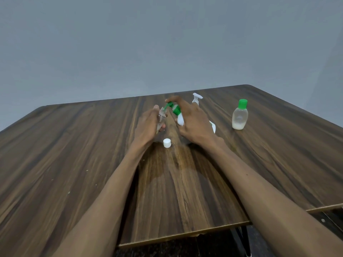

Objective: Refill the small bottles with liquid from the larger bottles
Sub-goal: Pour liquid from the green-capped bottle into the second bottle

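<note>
The left hand is gripping the small clear bottle, its fingers curled round it, mouth tilted toward the green pump nozzle. The right hand is holding the pump bottle, forefinger on the head, likely dispensing. The white cap is lying on the table below the fingers.

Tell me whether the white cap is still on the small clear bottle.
No, the white cap lies on the table, and the small clear bottle has bare neck threads.

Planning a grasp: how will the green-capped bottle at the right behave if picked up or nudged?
The bottle is probably light: only a shallow white layer sits at its bottom. It stands upright on a base narrower than its belly, so a push high up, near the green cap, could tip it. Its smooth, rounded clear walls may be slippery.
</note>
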